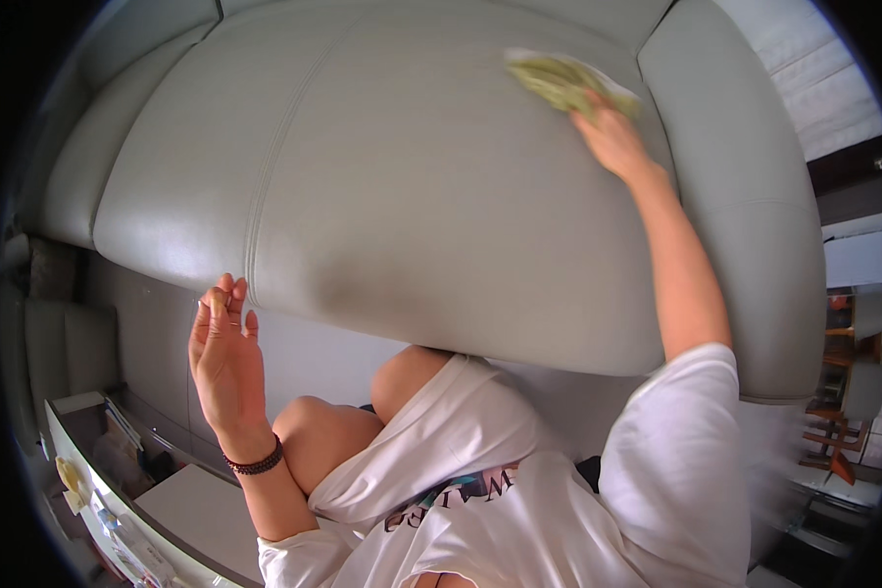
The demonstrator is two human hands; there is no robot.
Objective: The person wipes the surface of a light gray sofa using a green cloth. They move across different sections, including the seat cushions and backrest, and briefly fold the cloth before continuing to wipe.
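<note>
A green cloth is gripped by the closed right hand, the sofa beneath, while the left hand is half-curled, any hold unclear.

Two hands, two knees, one cloth, one shirt show.

Sofa seat: smooth, leather-like, soft sheen. Rag: matt cloth. T-shirt: matt, creased cloth.
</note>
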